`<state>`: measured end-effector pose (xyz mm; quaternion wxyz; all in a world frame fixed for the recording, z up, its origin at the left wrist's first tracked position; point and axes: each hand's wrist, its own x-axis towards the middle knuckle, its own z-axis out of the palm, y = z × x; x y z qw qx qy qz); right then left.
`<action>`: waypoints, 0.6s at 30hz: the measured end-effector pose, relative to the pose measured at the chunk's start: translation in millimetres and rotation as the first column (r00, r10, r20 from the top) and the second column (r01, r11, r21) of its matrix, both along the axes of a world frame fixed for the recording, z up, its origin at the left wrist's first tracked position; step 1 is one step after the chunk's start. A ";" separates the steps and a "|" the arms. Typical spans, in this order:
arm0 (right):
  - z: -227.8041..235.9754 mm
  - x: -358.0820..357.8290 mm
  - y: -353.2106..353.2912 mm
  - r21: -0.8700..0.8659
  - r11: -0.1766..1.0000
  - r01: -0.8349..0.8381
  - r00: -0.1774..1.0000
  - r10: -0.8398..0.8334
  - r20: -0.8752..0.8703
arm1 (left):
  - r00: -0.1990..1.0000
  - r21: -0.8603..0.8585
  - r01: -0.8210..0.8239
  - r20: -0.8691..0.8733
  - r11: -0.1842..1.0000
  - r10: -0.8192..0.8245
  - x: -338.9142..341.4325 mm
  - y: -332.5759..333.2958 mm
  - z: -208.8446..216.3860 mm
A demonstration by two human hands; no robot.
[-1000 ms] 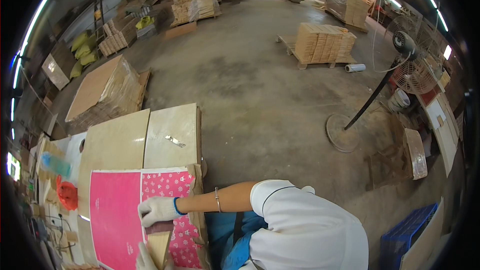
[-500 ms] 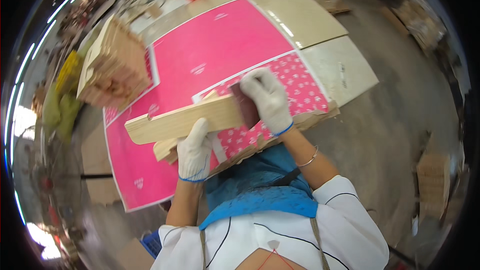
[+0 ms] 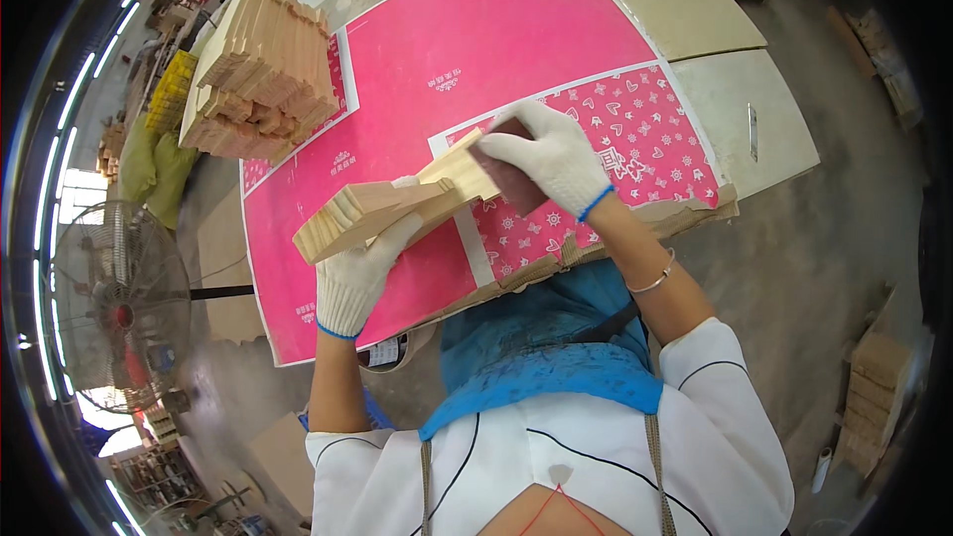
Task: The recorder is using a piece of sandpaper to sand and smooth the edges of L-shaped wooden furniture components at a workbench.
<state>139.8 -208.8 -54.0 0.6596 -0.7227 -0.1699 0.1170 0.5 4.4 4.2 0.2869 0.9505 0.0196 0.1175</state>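
My left hand (image 3: 359, 273), in a white knit glove with a blue cuff, is closed around a pale wooden board (image 3: 362, 210) above the pink-covered table. The board is tilted, showing its shaped edge. Another pale wooden piece (image 3: 455, 171) lies beside or under it; where the two meet is partly hidden. In my right hand (image 3: 556, 154), gloved the same way, a dark brown sheet of sandpaper (image 3: 516, 184) is pinched between thumb and fingers. The sandpaper is at the right end of the wood; I cannot tell whether they touch.
A tall stack of cut wooden pieces (image 3: 263, 69) stands on the table's left side. Pink printed sheets (image 3: 476, 30) cover the tabletop, whose ragged front edge (image 3: 556, 263) is close to me. A standing fan (image 3: 121, 313) is at the left, and cardboard boxes (image 3: 874, 397) sit at the right.
The board has turned in my left hand, from broad face up to tilted with its edge showing. My right hand still holds the sandpaper at its right end. The whole view has shifted.
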 end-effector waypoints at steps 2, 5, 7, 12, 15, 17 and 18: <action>11.0 1.4 19.1 -0.070 0.998 0.010 0.999 -0.006 0.050 | 0.999 0.072 0.028 -0.047 0.997 -0.024 -1.7 1.0 -2.4; 18.8 0.7 47.0 -0.269 0.962 0.053 0.945 0.039 0.325 | 0.996 0.193 0.093 -0.029 0.977 -0.089 -2.0 1.3 -3.5; 7.5 -6.8 55.7 -0.305 0.944 0.128 0.911 0.009 0.413 | 0.990 0.242 0.125 0.030 0.962 -0.136 -2.2 1.8 -6.1; -28.4 -63.3 19.4 -0.410 0.898 0.157 0.866 0.075 0.494 | 0.992 0.229 0.126 -0.050 0.965 -0.117 1.3 13.2 -10.0; -27.4 -70.4 5.4 -0.175 0.980 0.090 0.947 -0.030 0.319 | 0.953 -0.289 -0.195 -0.283 0.937 0.111 9.1 -1.4 9.9; -6.0 -50.7 -3.6 0.019 0.995 0.097 0.985 -0.098 0.140 | 0.989 -0.430 -0.132 -0.122 0.893 0.088 13.3 0.7 9.6; 0.5 -42.8 -3.7 0.019 0.995 0.100 0.984 -0.101 0.144 | 0.996 -0.551 -0.048 0.039 0.833 0.084 14.5 1.8 10.0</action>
